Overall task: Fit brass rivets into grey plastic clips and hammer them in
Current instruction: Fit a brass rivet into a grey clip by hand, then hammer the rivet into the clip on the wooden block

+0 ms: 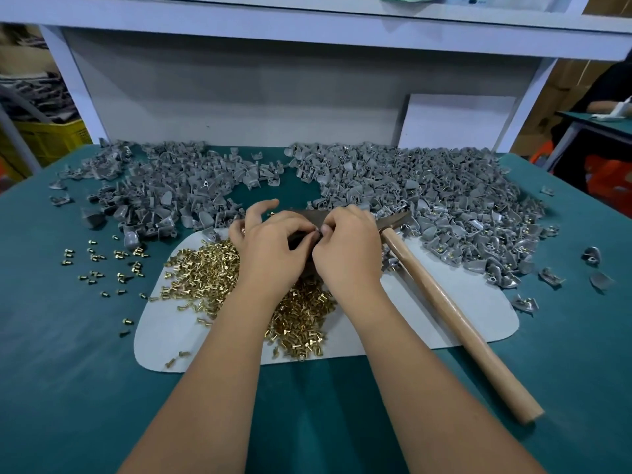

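Note:
My left hand (270,248) and my right hand (349,248) meet fingertip to fingertip over the white mat (444,302), pinching a small grey clip (318,232) between them; most of it is hidden by fingers. A heap of brass rivets (205,275) lies on the mat under my left wrist. Grey plastic clips lie in two big piles, one at the back left (164,186) and one at the back right (427,186). A hammer with a wooden handle (455,313) lies on the mat beside my right hand, its dark head (393,218) behind my fingers.
Loose rivets (102,261) are scattered on the green table (68,371) to the left of the mat. A few stray clips (591,258) lie at the far right. A white shelf frame (239,97) rises behind the piles. Another person sits at a table at the far right (602,107).

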